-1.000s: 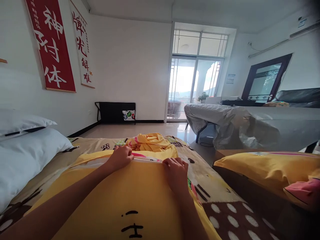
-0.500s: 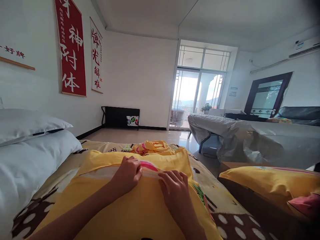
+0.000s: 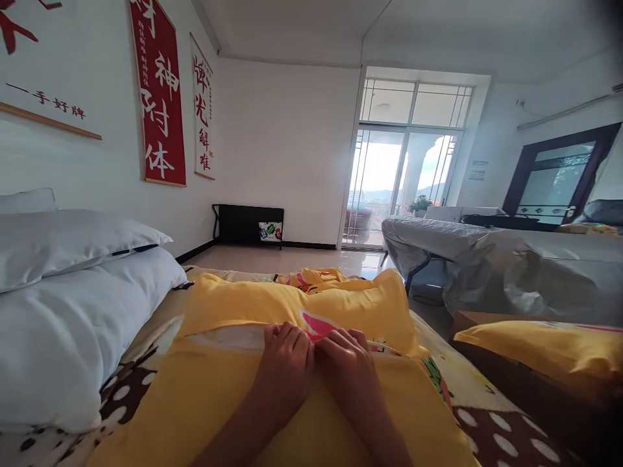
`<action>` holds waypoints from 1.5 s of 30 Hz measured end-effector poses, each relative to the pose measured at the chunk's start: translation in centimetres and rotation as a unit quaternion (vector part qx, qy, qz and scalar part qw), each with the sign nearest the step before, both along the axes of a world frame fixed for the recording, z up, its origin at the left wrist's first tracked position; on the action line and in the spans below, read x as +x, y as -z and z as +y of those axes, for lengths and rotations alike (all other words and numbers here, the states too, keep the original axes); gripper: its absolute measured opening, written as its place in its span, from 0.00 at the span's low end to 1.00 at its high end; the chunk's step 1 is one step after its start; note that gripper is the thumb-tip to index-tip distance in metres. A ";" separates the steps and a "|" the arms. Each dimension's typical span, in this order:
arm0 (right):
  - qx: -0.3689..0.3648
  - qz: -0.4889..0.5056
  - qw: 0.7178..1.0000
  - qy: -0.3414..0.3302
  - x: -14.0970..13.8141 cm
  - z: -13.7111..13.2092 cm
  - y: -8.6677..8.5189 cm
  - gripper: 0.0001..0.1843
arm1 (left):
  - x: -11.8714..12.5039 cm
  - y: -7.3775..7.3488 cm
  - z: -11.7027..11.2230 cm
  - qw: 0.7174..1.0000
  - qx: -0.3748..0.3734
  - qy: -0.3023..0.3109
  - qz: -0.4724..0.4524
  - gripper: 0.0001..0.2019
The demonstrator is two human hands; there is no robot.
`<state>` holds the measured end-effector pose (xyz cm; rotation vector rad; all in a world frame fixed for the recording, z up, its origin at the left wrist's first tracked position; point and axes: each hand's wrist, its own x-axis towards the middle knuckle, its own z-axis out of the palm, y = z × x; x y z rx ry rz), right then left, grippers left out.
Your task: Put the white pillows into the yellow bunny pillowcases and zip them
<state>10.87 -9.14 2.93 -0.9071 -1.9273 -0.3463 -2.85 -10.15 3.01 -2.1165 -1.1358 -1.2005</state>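
Note:
In front of me lies a yellow pillowcase [image 3: 219, 383] with a pillow inside, a pink and white print showing near its far end. A slit runs across it, and the white pillow [image 3: 233, 337] shows through on the left. My left hand [image 3: 288, 363] is closed on the slit's edge near the middle. Beside it, almost touching, my right hand [image 3: 348, 363] pinches the same edge, its fingers curled. The fingertips and the bit of cloth between them are partly hidden. Both forearms rest over the near part of the pillowcase.
White pillows [image 3: 136, 292] are stacked on the left. A crumpled yellow cloth [image 3: 316, 279] lies beyond, on the patterned bedding [image 3: 487, 389]. To the right, another yellow pillow [image 3: 540, 350] sits on a brown surface, and a plastic-covered table [image 3: 487, 259] stands behind.
My left hand has moved right along the slit until it is close beside my right hand. The view has turned slightly left. Both hands stay on the pillowcase.

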 end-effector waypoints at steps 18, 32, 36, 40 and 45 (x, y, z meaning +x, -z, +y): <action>0.043 0.015 0.999 0.011 -0.1 -1.1 -0.7 0.12 | -0.1 1.5 -0.7 0.995 0.025 -0.004 -0.095 0.09; 0.005 -0.003 1.000 -0.003 -0.5 0.5 0.3 0.11 | -0.2 2.4 0.9 0.995 -0.006 0.000 -0.102 0.10; 0.032 -0.020 0.999 -0.023 -0.5 0.5 0.2 0.12 | -0.2 2.4 0.8 0.996 0.062 -0.018 -0.061 0.09; 0.034 -0.053 0.998 -0.028 0.1 -0.2 -0.4 0.13 | -0.1 1.9 -0.1 0.994 0.050 0.044 -0.089 0.10; 0.058 -0.075 0.994 -0.052 1.4 -3.5 -2.0 0.12 | 0.3 0.6 -3.5 0.994 0.099 0.030 -0.035 0.11</action>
